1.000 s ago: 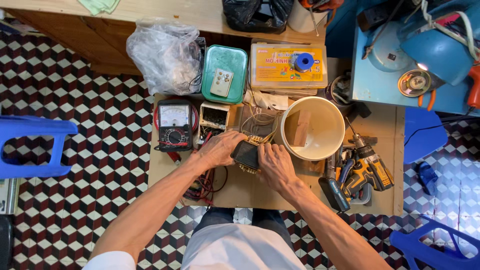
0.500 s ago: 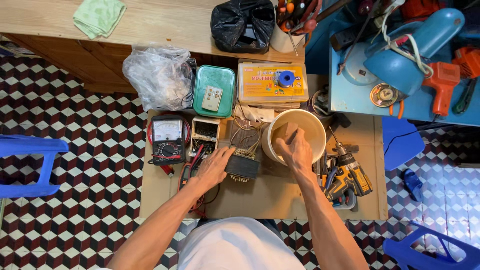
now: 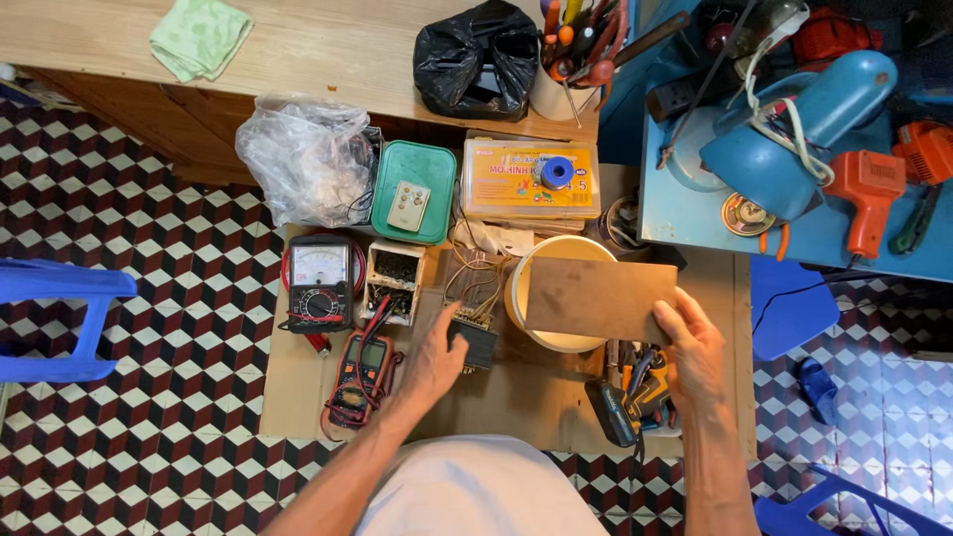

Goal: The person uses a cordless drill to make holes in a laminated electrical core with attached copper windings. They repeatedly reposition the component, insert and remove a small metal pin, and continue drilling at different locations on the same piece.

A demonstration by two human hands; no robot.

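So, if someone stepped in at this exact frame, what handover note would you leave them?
Left hand: resting on the small black transformer on the cardboard work surface.
Right hand: gripping the brown flat board by its right edge, held level over the cream bucket.
Nearby: two multimeters to the left, cordless drill below the board.
Done: board is in hand, clear of the bucket.
Left: board not yet set down; transformer not lifted.

Hidden and cut-off items, my bench

My left hand covers part of the black transformer; brown board hides much of the white bucket; blue stool cut by left edge.
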